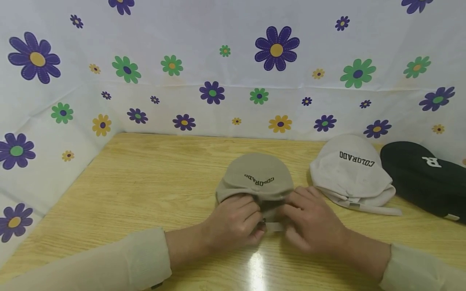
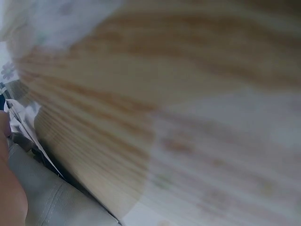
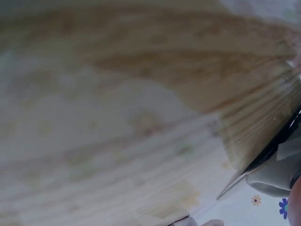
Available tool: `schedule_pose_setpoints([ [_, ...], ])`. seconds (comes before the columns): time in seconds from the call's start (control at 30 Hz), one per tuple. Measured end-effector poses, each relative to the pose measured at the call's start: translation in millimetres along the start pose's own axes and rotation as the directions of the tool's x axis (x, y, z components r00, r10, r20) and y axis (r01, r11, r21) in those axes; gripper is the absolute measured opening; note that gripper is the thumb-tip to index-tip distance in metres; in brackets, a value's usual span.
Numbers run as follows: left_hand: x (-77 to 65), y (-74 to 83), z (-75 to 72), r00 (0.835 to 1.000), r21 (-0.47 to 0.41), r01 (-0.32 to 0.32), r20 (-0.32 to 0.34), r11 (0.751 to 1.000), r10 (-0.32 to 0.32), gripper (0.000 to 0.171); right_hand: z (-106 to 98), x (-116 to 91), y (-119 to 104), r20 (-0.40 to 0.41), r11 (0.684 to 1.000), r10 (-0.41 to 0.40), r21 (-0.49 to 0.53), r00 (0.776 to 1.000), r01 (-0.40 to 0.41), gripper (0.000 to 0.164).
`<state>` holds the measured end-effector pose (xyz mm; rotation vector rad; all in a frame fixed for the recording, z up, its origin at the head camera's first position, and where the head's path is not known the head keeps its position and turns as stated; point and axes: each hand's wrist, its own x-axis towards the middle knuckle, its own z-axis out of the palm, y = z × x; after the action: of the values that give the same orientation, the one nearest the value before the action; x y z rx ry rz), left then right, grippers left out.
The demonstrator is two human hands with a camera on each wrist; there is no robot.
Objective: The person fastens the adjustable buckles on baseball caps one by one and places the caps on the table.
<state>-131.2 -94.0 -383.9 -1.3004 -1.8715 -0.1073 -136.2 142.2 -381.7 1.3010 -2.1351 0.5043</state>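
Observation:
A beige cap point(image 1: 256, 173) with dark "COLORADO" lettering, upside down from here, sits on the table in front of me. My left hand point(image 1: 234, 220) grips the left part of its near edge, fingers curled in under the fabric. At the cap's right edge my right hand point(image 1: 314, 220), slightly blurred, holds the rim with bent fingers. Between the hands a pale strap point(image 1: 274, 226) with a small dark buckle shows. In the left wrist view only a sliver of the left hand point(image 2: 11, 193) appears; the right wrist view shows an edge of the right hand point(image 3: 295, 202).
To the right lies an off-white cap point(image 1: 347, 171) with the same lettering, its strap trailing toward me. Beyond it is a black cap point(image 1: 411, 173) with a white letter. A flower-print cloth point(image 1: 240, 24) hangs behind and left of the wooden table point(image 1: 145, 182).

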Motion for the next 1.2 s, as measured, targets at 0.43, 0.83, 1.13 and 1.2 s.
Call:
schedule_pose_setpoints([
  [0.43,0.3,-1.1,-1.8,0.999,-0.043,-0.041,0.0,0.998,0.041,0.012,5.4,0.4,-7.6,0.119,0.995,-0.088,-0.035,0.989,0.092,0.048],
  [0.83,1.0,0.9,-1.6,0.996,-0.056,-0.08,-0.044,0.995,0.078,0.012,8.3,-1.1,-12.0,0.138,0.995,-0.057,-0.073,0.989,0.068,0.041],
  [1.13,1.6,2.8,-2.5,0.999,-0.049,-0.049,-0.018,0.998,0.048,0.012,8.4,-2.2,-11.7,0.146,0.996,-0.046,-0.066,0.988,0.056,0.037],
  [1.2,1.7,2.9,-2.5,0.999,-0.037,-0.044,-0.016,0.998,0.044,0.012,8.1,-2.5,-11.5,0.155,0.996,-0.034,-0.079,0.987,0.046,0.037],
])
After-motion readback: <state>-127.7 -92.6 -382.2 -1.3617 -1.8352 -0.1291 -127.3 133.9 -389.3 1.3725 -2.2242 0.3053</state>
